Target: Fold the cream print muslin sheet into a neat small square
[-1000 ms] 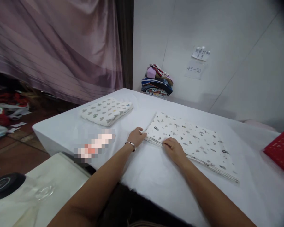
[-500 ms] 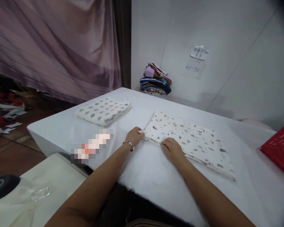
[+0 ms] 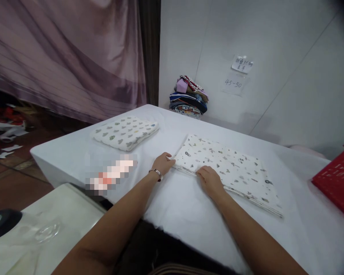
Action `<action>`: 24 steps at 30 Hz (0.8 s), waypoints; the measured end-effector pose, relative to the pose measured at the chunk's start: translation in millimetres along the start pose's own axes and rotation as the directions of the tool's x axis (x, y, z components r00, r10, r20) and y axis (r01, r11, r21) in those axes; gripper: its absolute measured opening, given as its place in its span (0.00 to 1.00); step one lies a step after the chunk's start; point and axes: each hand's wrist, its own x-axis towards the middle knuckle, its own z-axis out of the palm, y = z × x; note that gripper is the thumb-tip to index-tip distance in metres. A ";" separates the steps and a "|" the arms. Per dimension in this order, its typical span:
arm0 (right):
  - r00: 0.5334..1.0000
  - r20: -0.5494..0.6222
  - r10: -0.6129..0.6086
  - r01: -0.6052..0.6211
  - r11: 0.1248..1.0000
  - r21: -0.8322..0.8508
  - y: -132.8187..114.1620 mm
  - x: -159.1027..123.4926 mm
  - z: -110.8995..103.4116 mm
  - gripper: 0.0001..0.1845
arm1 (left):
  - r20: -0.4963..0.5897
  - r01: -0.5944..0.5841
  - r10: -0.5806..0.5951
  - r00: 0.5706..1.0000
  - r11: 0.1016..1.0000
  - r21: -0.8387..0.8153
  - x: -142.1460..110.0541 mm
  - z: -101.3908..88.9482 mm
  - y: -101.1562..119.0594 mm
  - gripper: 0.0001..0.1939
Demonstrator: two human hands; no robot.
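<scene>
A folded white cloth [image 3: 229, 168] with small grey and brown prints lies flat on the white-covered table [image 3: 186, 225]. At its near left corner, my left hand [image 3: 162, 164] pinches the layered edge between thumb and fingers. My right hand [image 3: 210, 181] grips the near edge a little farther right, its fingers curled over the layers. A bracelet circles my left wrist. Back left on the table sits a second folded cloth [image 3: 124, 133], white with grey cloud-like shapes; neither hand touches it.
A stack of folded fabrics [image 3: 188, 97] stands by the wall at the back. A red item with white markings [image 3: 338, 177] is at the right edge. Front left is a pale surface [image 3: 68, 217] with a dark round object [image 3: 2, 224]. A pixelated patch covers something beside my left arm.
Both hands keep the same hold on the cloth's near edge, and the cloth stays in place. Only the camera view has shifted slightly.
</scene>
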 end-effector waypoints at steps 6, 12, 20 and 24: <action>0.998 0.053 -0.032 0.031 0.999 0.018 1.5 -1.6 -5.3 0.12 | 0.005 0.014 -0.014 1.000 0.999 -0.031 2.8 1.4 -4.1 0.15; 0.999 0.038 -0.023 0.023 1.000 0.013 3.8 -1.0 -3.7 0.13 | 0.014 0.017 -0.016 1.000 0.999 -0.029 2.6 -0.1 -1.9 0.14; 0.997 -0.036 -0.069 0.067 0.997 -0.037 8.4 -2.1 1.8 0.13 | 0.006 0.045 -0.045 0.999 0.998 -0.052 1.2 -2.0 2.0 0.13; 0.997 0.035 -0.063 0.064 0.997 -0.035 5.3 -1.6 -3.1 0.14 | 0.010 0.049 -0.049 0.999 0.997 -0.067 1.7 -2.1 1.1 0.14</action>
